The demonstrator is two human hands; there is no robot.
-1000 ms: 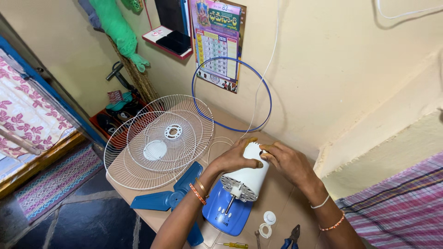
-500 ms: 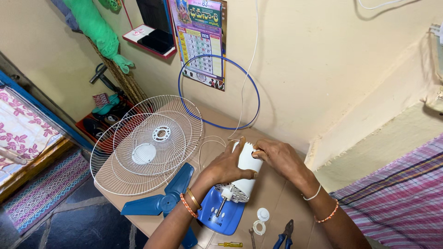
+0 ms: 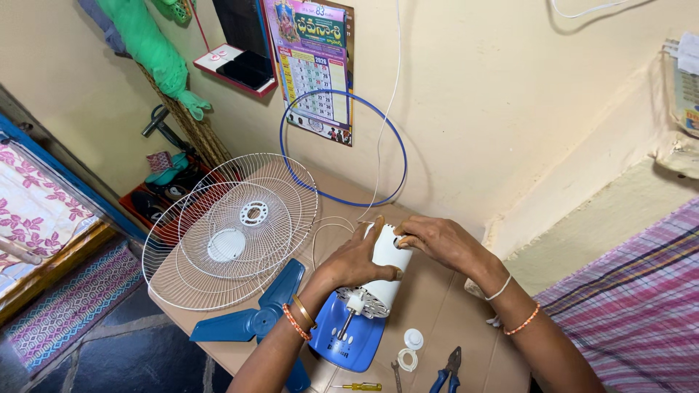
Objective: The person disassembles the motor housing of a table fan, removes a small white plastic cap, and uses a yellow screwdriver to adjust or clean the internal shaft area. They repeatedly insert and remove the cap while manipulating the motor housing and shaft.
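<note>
A white fan motor housing (image 3: 384,280) lies on the brown table (image 3: 437,306), its shaft pointing towards me over a blue base (image 3: 348,340). My left hand (image 3: 357,258) wraps the housing's left side and grips it. My right hand (image 3: 437,244) holds the housing's far end, fingers pinched at its top. A blue fan blade (image 3: 258,316) lies left of the base. Two white wire fan guards (image 3: 229,229) rest stacked on the table's left part.
A blue ring (image 3: 342,149) leans on the wall under a calendar (image 3: 312,65). Small white caps (image 3: 411,348), blue-handled pliers (image 3: 445,371) and a yellow screwdriver (image 3: 360,386) lie near the table's front. A white cord (image 3: 386,116) hangs down the wall.
The view has shifted slightly, so everything sits a little lower in the frame. Both hands stay on the white motor housing, with the right fingers working at its far end.
</note>
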